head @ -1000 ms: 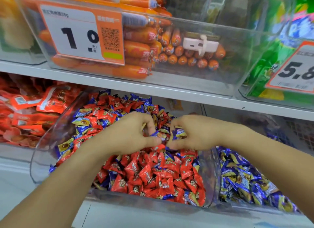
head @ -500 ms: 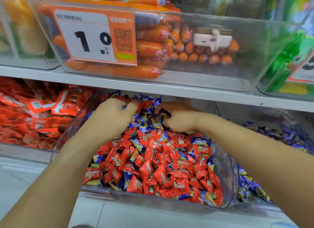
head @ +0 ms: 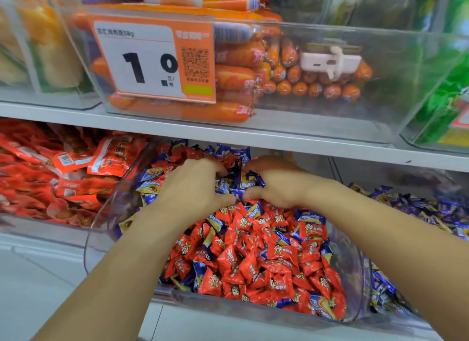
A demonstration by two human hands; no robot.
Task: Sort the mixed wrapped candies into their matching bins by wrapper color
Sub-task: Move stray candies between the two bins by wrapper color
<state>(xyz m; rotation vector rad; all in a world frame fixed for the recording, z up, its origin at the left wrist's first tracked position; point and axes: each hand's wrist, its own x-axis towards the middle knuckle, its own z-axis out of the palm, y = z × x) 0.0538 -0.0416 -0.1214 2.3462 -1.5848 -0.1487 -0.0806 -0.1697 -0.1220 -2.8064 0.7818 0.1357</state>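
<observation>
hands deep in clear bin (head: 355,277) of mixed red and blue candies (head: 253,252). left hand (head: 193,186) and right hand (head: 276,183) fingers curled around blue candies (head: 238,182) at back of pile.

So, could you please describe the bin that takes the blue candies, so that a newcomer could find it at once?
Start at the orange price tag reading 1.0 and drop to the shelf below. There the mixed bin holds both hands; the blue bin sits directly to its right. Unlike its neighbour, it shows only blue-purple wrappers, no red.
</observation>
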